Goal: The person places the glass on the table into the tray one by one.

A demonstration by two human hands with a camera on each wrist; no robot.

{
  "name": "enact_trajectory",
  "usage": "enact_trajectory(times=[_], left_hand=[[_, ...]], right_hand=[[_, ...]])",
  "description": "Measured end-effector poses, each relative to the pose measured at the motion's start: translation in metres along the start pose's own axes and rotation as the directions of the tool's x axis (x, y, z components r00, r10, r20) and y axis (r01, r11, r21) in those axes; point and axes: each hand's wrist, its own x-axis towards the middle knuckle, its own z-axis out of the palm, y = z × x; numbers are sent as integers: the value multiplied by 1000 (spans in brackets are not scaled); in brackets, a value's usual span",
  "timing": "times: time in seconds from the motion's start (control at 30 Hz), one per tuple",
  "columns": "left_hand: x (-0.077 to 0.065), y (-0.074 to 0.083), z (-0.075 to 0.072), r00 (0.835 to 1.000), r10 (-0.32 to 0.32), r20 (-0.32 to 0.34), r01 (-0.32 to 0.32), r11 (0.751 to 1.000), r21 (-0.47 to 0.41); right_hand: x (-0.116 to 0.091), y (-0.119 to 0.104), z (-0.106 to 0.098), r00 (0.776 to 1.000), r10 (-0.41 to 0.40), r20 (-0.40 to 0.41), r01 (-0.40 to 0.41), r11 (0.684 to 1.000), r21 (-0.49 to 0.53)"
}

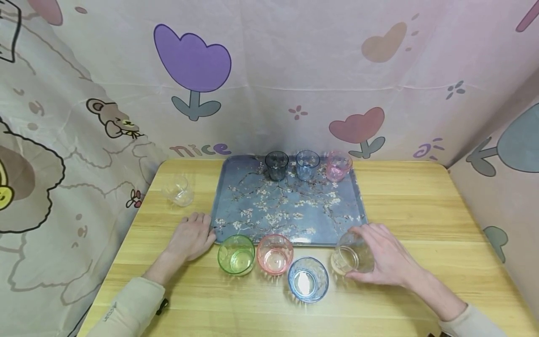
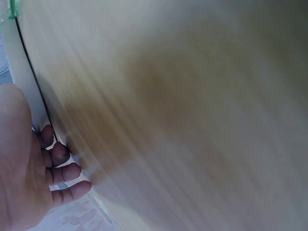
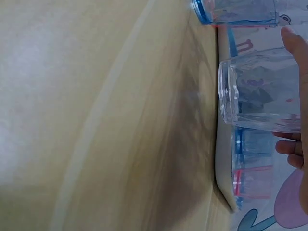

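My right hand point(image 1: 385, 255) grips a clear glass point(image 3: 262, 91) from its right side, thumb and fingers round its wall, at the tray's front right corner. Whether its base touches the table I cannot tell. Beside it, in front of the tray, stand a blue glass point(image 1: 308, 280), a pink-red glass point(image 1: 275, 255) and a green glass point(image 1: 236, 255). My left hand point(image 1: 193, 236) rests by the tray's front left corner, its fingers loosely bent and holding nothing. Along the back of the blue blossom-patterned tray point(image 1: 273, 201) stand a dark grey glass point(image 1: 276, 166), a light blue glass point(image 1: 307, 165) and a pink glass point(image 1: 338, 166).
Another clear glass point(image 1: 182, 191) stands on the wooden table point(image 1: 408, 201), left of the tray. A patterned cloth point(image 1: 269, 70) hangs behind the table and along both sides.
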Motion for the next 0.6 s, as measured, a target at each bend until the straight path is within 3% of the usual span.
enact_trajectory(times=[0.27, 0.6], left_hand=[[0, 1, -2, 1000, 3, -10, -3, 1000, 8], [0, 1, -3, 1000, 5, -17, -4, 1000, 20]], right_hand=[[9, 3, -3, 999, -41, -34, 42, 999, 7], [24, 11, -6, 999, -34, -38, 34, 999, 8]])
